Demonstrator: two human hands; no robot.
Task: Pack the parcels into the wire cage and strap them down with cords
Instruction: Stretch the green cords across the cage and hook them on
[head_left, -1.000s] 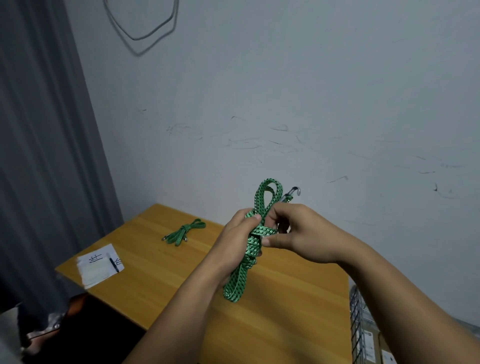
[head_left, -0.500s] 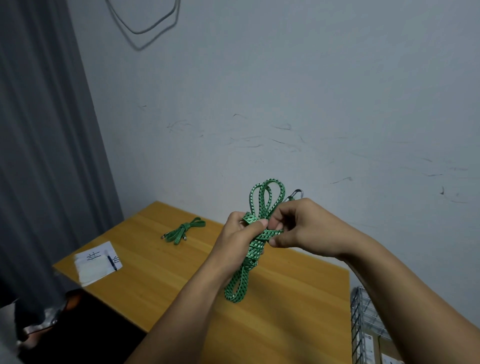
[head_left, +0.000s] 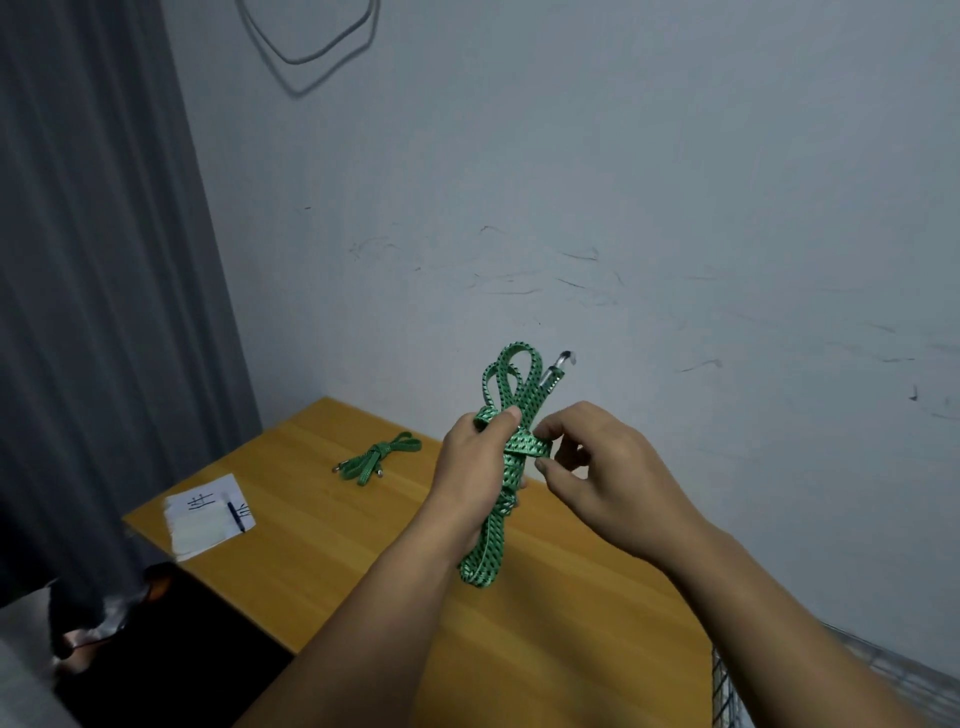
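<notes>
So the left hand (head_left: 470, 467) is wrapped round the bundled green bungee cord (head_left: 514, 457), held upright above the table (head_left: 322, 561), hook (head_left: 558, 364) up top, while the right hand (head_left: 597, 478) pinches its crosswise wrap from the right, probably best placed to unwind it.

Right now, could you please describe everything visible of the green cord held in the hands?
The green cord is a flat woven strap, green with dark flecks, folded into a long bundle with one turn wrapped across its middle. Loops stand up at the top beside a silvery metal hook; more hang below. It is held roughly upright above the wooden table: the left hand grips its middle, the right hand pinches the wrapped turn between thumb and forefinger.
</notes>
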